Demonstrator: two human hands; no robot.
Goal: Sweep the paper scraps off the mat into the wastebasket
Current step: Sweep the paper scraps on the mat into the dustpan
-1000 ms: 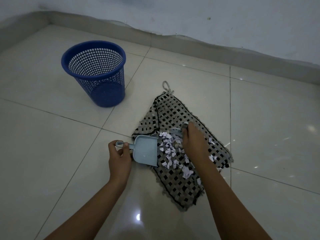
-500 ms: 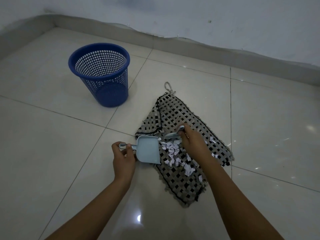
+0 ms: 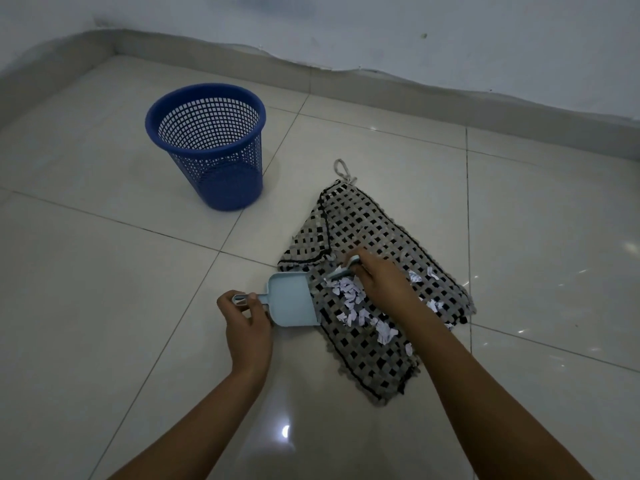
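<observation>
A black-and-grey woven mat lies on the tiled floor with white paper scraps scattered over its middle. My left hand grips the handle of a light blue dustpan, whose open edge rests against the mat's left border. My right hand holds a small light blue brush over the scraps, right beside the dustpan. A few scraps lie to the right of my right arm. The blue mesh wastebasket stands upright on the floor, up and to the left of the mat.
Glossy beige floor tiles surround the mat. A wall with a low skirting runs along the back and the left corner. A cord loop sticks out of the mat's far corner.
The view has shifted, so the basket and mat sit further right in the frame. My right hand with the brush has pushed the scraps closer to the dustpan's edge.
</observation>
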